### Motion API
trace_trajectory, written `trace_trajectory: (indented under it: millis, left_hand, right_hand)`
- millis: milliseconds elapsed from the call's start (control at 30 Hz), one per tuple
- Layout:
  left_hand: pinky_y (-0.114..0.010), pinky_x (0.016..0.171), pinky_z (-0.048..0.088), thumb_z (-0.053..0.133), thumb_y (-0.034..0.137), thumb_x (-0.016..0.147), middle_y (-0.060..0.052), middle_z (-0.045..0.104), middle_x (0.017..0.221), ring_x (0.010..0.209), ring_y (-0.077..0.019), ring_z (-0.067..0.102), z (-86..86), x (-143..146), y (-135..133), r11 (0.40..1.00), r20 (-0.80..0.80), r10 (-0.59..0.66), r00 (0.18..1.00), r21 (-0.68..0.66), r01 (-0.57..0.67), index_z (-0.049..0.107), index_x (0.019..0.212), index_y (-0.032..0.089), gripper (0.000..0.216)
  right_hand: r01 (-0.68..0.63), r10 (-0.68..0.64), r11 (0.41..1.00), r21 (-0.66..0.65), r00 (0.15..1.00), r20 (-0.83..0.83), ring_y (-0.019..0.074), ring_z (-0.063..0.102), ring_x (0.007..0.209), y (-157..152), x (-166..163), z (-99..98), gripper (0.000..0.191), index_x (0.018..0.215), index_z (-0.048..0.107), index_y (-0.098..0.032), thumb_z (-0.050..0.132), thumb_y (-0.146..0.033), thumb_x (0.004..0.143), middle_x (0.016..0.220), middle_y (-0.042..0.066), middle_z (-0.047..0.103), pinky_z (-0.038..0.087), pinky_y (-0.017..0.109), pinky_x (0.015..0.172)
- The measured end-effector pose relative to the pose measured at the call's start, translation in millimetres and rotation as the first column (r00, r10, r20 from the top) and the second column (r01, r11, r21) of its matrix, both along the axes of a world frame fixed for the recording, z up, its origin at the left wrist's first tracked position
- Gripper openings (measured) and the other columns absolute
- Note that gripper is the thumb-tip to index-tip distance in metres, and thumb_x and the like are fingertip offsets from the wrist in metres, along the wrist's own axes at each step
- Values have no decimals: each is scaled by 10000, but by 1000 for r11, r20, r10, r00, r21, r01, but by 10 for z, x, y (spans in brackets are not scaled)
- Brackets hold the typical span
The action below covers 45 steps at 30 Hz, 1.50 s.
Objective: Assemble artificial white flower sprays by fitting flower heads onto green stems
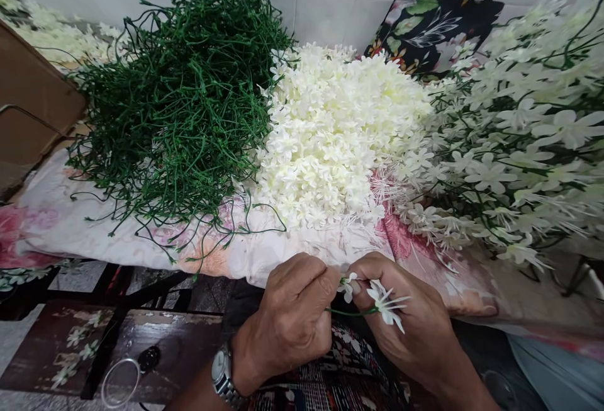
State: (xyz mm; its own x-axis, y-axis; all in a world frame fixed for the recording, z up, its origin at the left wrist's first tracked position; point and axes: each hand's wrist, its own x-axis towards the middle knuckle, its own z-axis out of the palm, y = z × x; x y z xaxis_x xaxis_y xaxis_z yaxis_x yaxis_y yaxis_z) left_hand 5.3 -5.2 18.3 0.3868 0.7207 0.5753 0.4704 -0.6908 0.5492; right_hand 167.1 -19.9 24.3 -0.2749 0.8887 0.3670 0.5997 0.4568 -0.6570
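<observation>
My left hand (295,316), a watch on its wrist, is closed in a pinch on a thin green stem (352,313). My right hand (408,320) is closed too, pinching a small white flower (348,285) at the stem's tip. A second white flower with long stamens (387,304) sits on the same stem over my right fingers. Just beyond my hands lie a pile of loose white flower heads (330,134) and a heap of bare green stems (184,96).
Everything rests on a floral cloth (70,222). Finished white flower sprays (523,140) are stacked at the right. A dark floral bag (431,27) leans on the tiled wall. A brown box (28,96) stands at left. A dark low table (141,348) is below.
</observation>
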Motion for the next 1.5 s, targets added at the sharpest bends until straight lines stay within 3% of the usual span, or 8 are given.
trace_trajectory:
  millis: [733,1000,1233,1367,1500]
  left_hand:
    - [-227,451,343,354,-44,715,4,420,544,515,-110,359,-146,98,27,999,59,45,997,-17,-44,556,640,142,285]
    - [-234,441,307,364,-37,688,14,389,548,507,-109,345,-211,123,20,998,109,63,992,-37,-59,539,631,145,259]
    - [-195,485,393,423,0,763,3,525,604,551,-98,494,-108,57,77,958,274,49,960,-286,32,596,713,149,234]
    - [-182,466,394,463,5,757,11,551,595,526,-89,508,-59,-9,108,950,379,110,919,-313,15,621,705,157,225]
    - [-190,479,407,479,12,742,0,562,580,520,-94,513,-48,-21,79,942,406,159,900,-337,-15,636,677,145,217]
  right_hand:
    - [62,-76,992,-112,990,-120,70,491,554,-17,-43,-223,82,834,472,-219,453,-199,911,657,-49,504,409,150,531]
    - [81,-85,996,-47,991,-106,68,491,543,33,-78,-223,80,825,483,-212,470,-163,888,652,-51,507,403,150,513]
    - [69,-68,998,8,993,-94,81,515,550,59,-28,-59,56,881,510,-206,480,-160,870,678,-33,545,419,167,501]
    - [83,-78,991,108,995,-57,108,542,611,72,-8,40,175,1022,515,-197,514,-170,849,741,-5,560,458,209,560]
    - [34,-29,983,178,999,-29,121,556,603,81,-44,73,125,944,514,-206,537,-157,831,740,8,567,464,235,550]
